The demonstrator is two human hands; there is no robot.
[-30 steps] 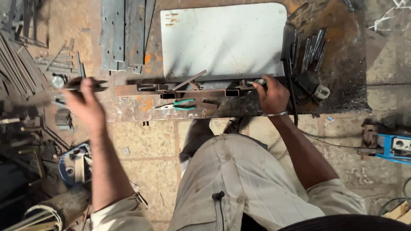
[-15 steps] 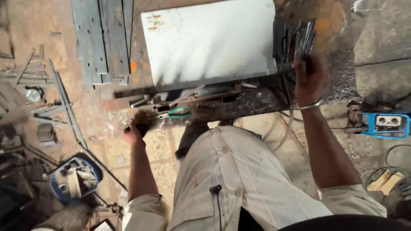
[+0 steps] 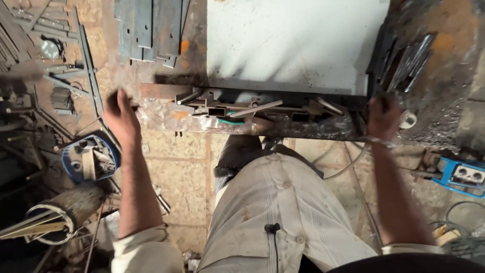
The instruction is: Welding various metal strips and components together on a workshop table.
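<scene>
tabletop [image 3: 242, 129] is the thing both hands are at. it is a rusty metal slab that lies flat on the floor in front of the person, with its near edge toward the legs.

on the far left, thin bars and scrap [image 3: 30, 76] lie on the floor. nearer to the person sits a blue tool [image 3: 90, 159] and a fat pipe [image 3: 70, 207].

the left hand [image 3: 121, 119] is at the left end of the tabletop. its fingers curl around the edge there, so it looks closed on the corner, though it is a bit blurry.

above it, flat grey strips [image 3: 151, 30] lie side by side. in the middle, short square tubes and offcuts [image 3: 237, 107] sit along the near edge. a green-handled tool [image 3: 236, 121] lies just below them. a big white sheet [image 3: 293, 45] covers the back of the tabletop.

the right hand [image 3: 383, 119] is at the right end, closed on the edge beside a bunch of dark rods [image 3: 404, 55]. a cable [image 3: 353, 156] hangs near the wrist. a blue box [image 3: 462, 174] sits on the floor at the far right.

both ends look gripped, so the grab seems done. the tabletop is flat on the floor and not lifted or turned. the loose bits are all on top of it, none cleared off.
</scene>
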